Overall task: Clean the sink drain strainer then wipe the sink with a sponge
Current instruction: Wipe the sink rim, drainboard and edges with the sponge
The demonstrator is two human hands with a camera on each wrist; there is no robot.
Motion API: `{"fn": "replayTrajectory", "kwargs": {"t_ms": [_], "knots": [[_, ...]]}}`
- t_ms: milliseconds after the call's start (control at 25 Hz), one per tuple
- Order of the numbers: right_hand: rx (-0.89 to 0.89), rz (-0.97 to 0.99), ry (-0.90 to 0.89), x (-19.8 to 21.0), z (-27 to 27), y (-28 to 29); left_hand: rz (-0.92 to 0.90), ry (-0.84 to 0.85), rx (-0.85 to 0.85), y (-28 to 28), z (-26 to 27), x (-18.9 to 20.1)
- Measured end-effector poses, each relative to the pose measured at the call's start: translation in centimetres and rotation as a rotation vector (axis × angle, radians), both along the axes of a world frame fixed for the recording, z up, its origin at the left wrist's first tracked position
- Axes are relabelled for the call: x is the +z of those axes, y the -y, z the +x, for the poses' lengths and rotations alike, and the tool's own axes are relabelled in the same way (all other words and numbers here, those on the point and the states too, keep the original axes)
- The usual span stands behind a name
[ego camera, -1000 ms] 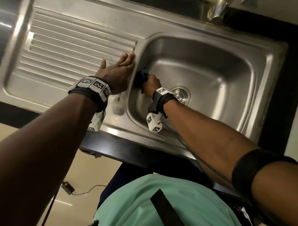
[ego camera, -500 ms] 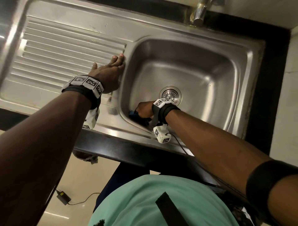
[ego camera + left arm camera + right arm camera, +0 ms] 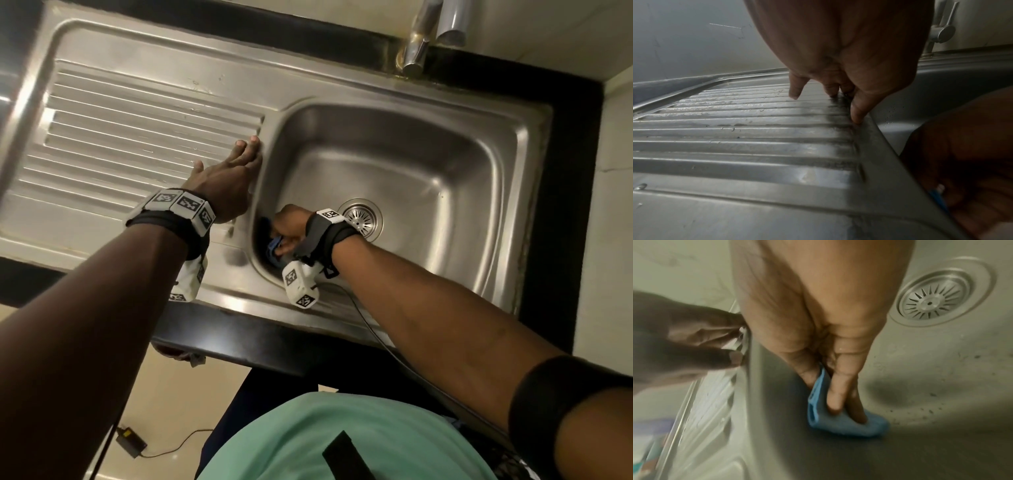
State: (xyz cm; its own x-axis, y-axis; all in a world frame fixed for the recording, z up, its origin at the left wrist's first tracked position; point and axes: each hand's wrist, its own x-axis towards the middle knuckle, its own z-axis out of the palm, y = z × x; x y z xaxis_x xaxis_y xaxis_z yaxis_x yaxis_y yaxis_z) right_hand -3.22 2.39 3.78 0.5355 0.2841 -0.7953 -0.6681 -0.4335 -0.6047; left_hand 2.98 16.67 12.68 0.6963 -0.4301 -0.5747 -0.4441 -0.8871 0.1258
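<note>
In the head view my right hand [image 3: 281, 236] is down in the steel sink [image 3: 445, 178], at the left wall near the front corner. It grips a blue sponge [image 3: 273, 245]. The right wrist view shows the thumb and fingers [image 3: 835, 395] pinching the folded sponge [image 3: 846, 423] and pressing it against the basin wall. The round slotted drain strainer [image 3: 360, 218] [image 3: 934, 299] sits in its hole just right of that wrist. My left hand [image 3: 241, 156] rests flat, fingers straight, on the ribbed draining board [image 3: 137, 137] beside the basin's edge; its fingertips [image 3: 857, 116] touch the metal.
The tap [image 3: 416, 51] stands at the back behind the basin. A black counter edge [image 3: 260, 339] runs along the front. Specks of dirt and water drops dot the basin floor [image 3: 931, 394]. A cable and a small adapter [image 3: 132, 442] lie on the floor below.
My right hand has swept the sponge down the basin's left wall from the far end to the front corner, then a little way back. My left hand has stayed on the draining board.
</note>
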Motion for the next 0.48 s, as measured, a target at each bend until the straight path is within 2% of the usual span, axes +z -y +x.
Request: {"fn": "replayTrajectory", "kwargs": {"t_ms": [160,280,400,480], "knots": [[-0.458,0.002,-0.081,-3.0,3.1,0.2,-0.042,-0.021,0.014,0.0,0.0,-0.2],[-0.665,-0.002,-0.063,-5.7,7.1,0.7,-0.045,-0.043,0.036,0.1,-0.1,0.0],[-0.929,-0.008,-0.057,-10.7,11.0,1.3,-0.056,-0.043,0.046,0.2,-0.2,0.1],[-1.047,0.015,-0.077,-11.6,12.6,2.2,-0.061,-0.045,0.055,0.3,-0.2,0.1]]}}
